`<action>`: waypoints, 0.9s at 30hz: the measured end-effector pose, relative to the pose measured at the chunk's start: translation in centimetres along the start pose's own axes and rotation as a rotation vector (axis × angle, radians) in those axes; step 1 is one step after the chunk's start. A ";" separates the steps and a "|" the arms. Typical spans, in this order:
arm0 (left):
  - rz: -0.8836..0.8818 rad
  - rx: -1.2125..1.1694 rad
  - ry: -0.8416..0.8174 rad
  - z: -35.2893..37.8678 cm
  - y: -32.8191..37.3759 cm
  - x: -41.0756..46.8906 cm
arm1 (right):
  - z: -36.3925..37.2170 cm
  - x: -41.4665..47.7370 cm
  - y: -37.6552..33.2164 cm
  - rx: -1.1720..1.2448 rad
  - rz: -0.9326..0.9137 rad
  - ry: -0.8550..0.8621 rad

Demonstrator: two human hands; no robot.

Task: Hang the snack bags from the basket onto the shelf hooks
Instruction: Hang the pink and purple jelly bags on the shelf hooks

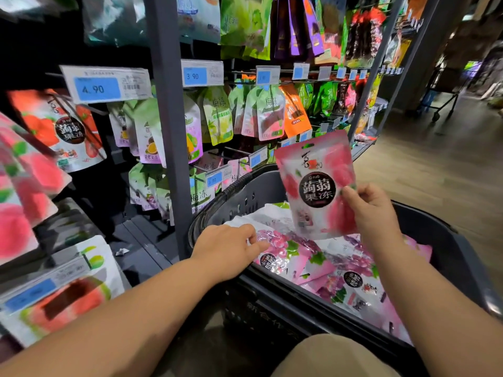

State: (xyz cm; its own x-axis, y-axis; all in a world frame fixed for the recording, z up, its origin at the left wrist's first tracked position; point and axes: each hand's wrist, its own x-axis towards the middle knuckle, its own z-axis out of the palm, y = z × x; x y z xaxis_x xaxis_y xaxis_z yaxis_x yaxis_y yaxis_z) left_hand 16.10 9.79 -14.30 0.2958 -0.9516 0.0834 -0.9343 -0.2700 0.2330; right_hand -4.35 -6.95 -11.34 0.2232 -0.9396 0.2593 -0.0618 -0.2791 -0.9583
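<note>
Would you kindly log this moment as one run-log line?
right hand: holds pink snack bag above basket | left hand: touches purple bag in basket | hanging: not yet done

A pink bag [317, 186] with a round black label is upright over the basket [245, 194], pinched at its right edge by the right hand [373, 210]. Purple bags [294, 254] lie flat, overlapping, in the dark basket beside the shelf [168, 104], whose hooks [236, 151] carry hanging bags [217, 115].
</note>
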 end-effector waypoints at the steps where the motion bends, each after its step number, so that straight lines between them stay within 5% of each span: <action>1: -0.002 -0.007 -0.012 -0.3 0.1 -0.1 | 0.8 -0.2 -0.3 0.056 0.016 -0.030; 8: -0.037 -0.190 -0.062 -1.2 0.1 0.1 | 5.5 -1.8 -1.0 0.162 0.094 -0.304; 13: -0.123 -0.984 -0.029 -2.1 -0.6 0.7 | 8.1 -2.5 -2.1 0.273 0.156 -0.357; 16: -0.146 -1.268 0.026 -2.7 -1.0 0.9 | 9.0 -2.5 -1.9 0.245 0.116 -0.435; 21: -0.288 -1.180 0.260 -2.5 -1.6 1.2 | 7.4 -1.1 -0.5 -0.221 -0.050 -0.506; 27: -0.378 -1.134 0.413 -1.7 -2.1 1.5 | 5.0 -0.6 2.2 -0.930 0.115 -0.690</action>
State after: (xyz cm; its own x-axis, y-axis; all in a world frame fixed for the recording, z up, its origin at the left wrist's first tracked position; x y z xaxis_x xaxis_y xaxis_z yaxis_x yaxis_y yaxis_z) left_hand 18.85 9.23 -12.98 0.7374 -0.6710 0.0778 -0.1434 -0.0429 0.9887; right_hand 0.22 -6.04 -14.16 0.6347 -0.7413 -0.2183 -0.7421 -0.5059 -0.4397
